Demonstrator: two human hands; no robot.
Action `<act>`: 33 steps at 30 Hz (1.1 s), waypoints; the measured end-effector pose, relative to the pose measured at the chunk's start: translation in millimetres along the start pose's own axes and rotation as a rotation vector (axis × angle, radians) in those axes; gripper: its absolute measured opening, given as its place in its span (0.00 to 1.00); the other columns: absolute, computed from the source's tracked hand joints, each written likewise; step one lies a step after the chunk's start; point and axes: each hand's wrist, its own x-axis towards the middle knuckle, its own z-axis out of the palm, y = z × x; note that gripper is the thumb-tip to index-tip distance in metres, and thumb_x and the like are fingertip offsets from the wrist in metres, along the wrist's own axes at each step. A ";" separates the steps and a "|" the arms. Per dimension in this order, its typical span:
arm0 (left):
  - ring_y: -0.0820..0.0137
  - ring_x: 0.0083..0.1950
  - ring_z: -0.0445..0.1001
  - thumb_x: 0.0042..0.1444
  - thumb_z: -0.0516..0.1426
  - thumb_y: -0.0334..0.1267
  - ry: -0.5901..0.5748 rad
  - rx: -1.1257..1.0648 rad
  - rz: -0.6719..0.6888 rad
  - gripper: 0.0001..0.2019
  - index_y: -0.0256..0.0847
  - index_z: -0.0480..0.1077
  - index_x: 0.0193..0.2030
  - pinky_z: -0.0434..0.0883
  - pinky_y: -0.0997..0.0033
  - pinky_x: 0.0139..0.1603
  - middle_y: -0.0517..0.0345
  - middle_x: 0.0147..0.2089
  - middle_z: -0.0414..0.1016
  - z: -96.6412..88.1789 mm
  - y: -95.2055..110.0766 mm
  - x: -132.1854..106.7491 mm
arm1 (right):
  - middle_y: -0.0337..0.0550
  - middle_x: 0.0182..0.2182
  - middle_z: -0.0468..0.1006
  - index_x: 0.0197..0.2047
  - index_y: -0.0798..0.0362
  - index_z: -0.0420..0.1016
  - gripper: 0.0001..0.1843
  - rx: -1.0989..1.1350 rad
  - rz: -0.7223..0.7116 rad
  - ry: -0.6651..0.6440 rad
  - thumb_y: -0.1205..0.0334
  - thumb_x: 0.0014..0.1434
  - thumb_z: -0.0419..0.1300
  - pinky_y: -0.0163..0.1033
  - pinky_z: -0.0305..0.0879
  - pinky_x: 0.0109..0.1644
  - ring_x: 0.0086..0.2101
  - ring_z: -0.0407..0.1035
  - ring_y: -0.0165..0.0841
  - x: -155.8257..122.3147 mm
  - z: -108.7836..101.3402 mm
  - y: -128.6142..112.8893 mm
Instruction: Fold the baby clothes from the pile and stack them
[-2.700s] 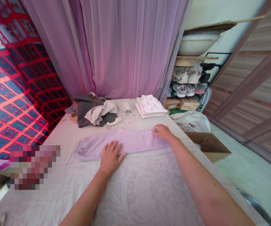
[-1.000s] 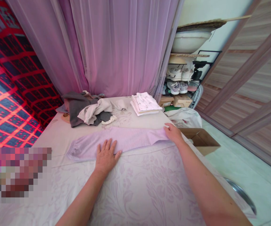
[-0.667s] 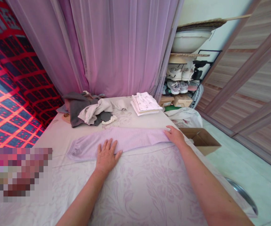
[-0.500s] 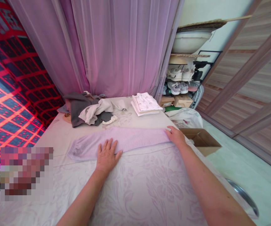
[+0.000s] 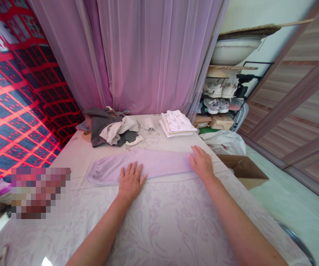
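A pair of lilac striped pants [image 5: 159, 162], folded lengthwise into a long strip, lies across the table in the head view. Its gathered cuff is at the left end. My left hand [image 5: 131, 181] rests flat on the near edge of the fabric, fingers spread. At the other end, my right hand [image 5: 203, 162] lies over the fabric with its fingers extended and thumb apart. That hand hides the tip of this end.
Crumpled dark and beige clothes [image 5: 106, 127] lie at the back left. A folded white printed stack [image 5: 177, 123] sits at the back right. Beyond the right edge are a cardboard box [image 5: 245, 168], a plastic bag [image 5: 226, 142] and a shoe rack [image 5: 220, 96].
My right hand has shifted inward over the end of the pants, its fingers flatter than before. My left hand stays on the fabric. The view has swung slightly left.
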 end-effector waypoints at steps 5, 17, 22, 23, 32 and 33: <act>0.58 0.69 0.52 0.65 0.41 0.49 -0.019 -0.018 -0.015 0.24 0.50 0.58 0.65 0.49 0.46 0.65 0.55 0.69 0.55 -1.0 -0.4 1.5 | 0.46 0.68 0.49 0.67 0.47 0.54 0.29 0.039 -0.310 -0.375 0.49 0.65 0.42 0.56 0.37 0.66 0.66 0.42 0.40 -26.8 16.9 -56.6; 0.56 0.66 0.59 0.62 0.47 0.43 -0.026 0.084 -0.093 0.23 0.41 0.64 0.61 0.57 0.55 0.62 0.49 0.65 0.63 -41.3 -76.3 28.0 | 0.45 0.60 0.67 0.58 0.46 0.68 0.21 0.119 -0.261 -0.343 0.58 0.63 0.49 0.44 0.52 0.61 0.58 0.60 0.36 11.4 8.8 -99.9; 0.55 0.62 0.63 0.62 0.45 0.47 -0.038 0.134 -0.201 0.23 0.41 0.64 0.59 0.57 0.49 0.60 0.47 0.62 0.67 -52.3 -127.3 34.3 | 0.45 0.51 0.76 0.54 0.46 0.71 0.19 0.115 -0.235 -0.347 0.56 0.62 0.52 0.42 0.57 0.54 0.51 0.67 0.37 52.8 29.7 -136.2; 0.55 0.60 0.65 0.62 0.45 0.49 -0.071 0.121 -0.216 0.23 0.41 0.65 0.59 0.58 0.50 0.59 0.47 0.60 0.69 -52.3 -134.0 34.7 | 0.44 0.48 0.77 0.52 0.46 0.73 0.17 0.114 -0.231 -0.352 0.55 0.61 0.53 0.41 0.58 0.52 0.49 0.68 0.37 58.4 34.4 -140.6; 0.59 0.49 0.73 0.63 0.41 0.49 -0.133 0.066 -0.228 0.21 0.43 0.70 0.49 0.66 0.65 0.44 0.51 0.49 0.77 -46.7 -153.4 45.3 | 0.42 0.43 0.77 0.45 0.46 0.76 0.16 0.129 -0.151 -0.279 0.55 0.64 0.49 0.36 0.58 0.48 0.45 0.68 0.33 61.3 55.9 -143.7; 0.59 0.49 0.73 0.63 0.41 0.48 -0.139 0.070 -0.229 0.21 0.43 0.71 0.49 0.66 0.65 0.44 0.51 0.49 0.77 -45.7 -153.6 46.1 | 0.43 0.43 0.77 0.45 0.46 0.76 0.16 0.129 -0.143 -0.275 0.55 0.65 0.48 0.36 0.58 0.48 0.44 0.68 0.33 60.3 57.3 -143.5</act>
